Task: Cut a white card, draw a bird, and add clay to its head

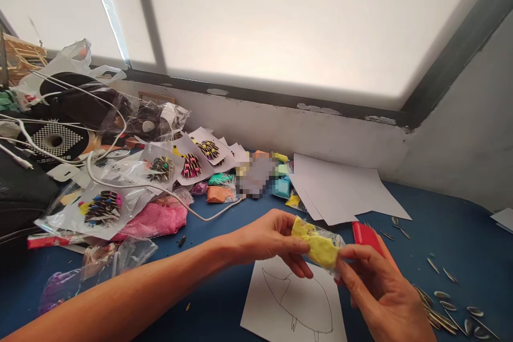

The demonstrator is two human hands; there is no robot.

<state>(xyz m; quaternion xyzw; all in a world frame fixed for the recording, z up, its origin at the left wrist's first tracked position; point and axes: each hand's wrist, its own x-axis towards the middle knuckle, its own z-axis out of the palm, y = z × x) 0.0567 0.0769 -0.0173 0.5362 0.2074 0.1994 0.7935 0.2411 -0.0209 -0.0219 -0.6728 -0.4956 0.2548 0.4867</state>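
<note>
A clear plastic packet of yellow modelling clay point(320, 248) is held up between both hands, over the blue table. My left hand point(276, 240) pinches its left end with thumb and fingers. At its right end, the thumb and forefinger of my right hand point(380, 288) grip the plastic. Below the packet lies a white sheet with a pencil-like line drawing point(296, 304) of a hedgehog-shaped animal, partly hidden by my hands. A red object point(366, 236) rests just behind my right hand, its lower part covered.
Sunflower seeds point(441, 310) are scattered at the right. White paper sheets point(344, 187) lie by the wall. Several clay packets point(220, 194) sit at the back, beside seed-covered hedgehog pictures point(102, 208). A white cable point(152, 186) crosses the left clutter, above a pink cloth point(154, 220).
</note>
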